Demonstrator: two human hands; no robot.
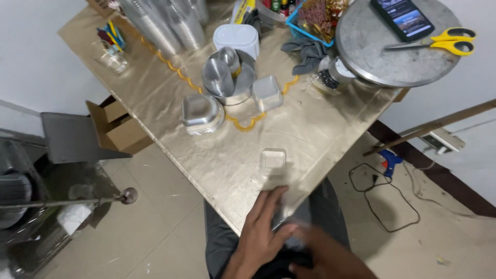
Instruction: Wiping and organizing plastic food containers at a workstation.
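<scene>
Seen from above, a gold-covered tabletop [206, 155] is shown with both hands at its near edge. The left hand [263, 227] is spread flat, fingers resting on a small clear ribbed lid [279, 211] that overhangs the edge. The right hand [323, 253] is blurred just beside it; whether it is open or closed cannot be told. A small clear plastic container [272, 158] stands on the tabletop just beyond the fingers. Farther back, foil trays [202, 111] and a steel bowl [232, 82] are grouped.

One pair of yellow-handled scissors [447, 42], one phone [402, 17], one round metal tray [361, 51], one blue glue gun [388, 162], one grey cloth [306, 51], two hands [263, 232], one small clear plastic container [272, 158].
</scene>
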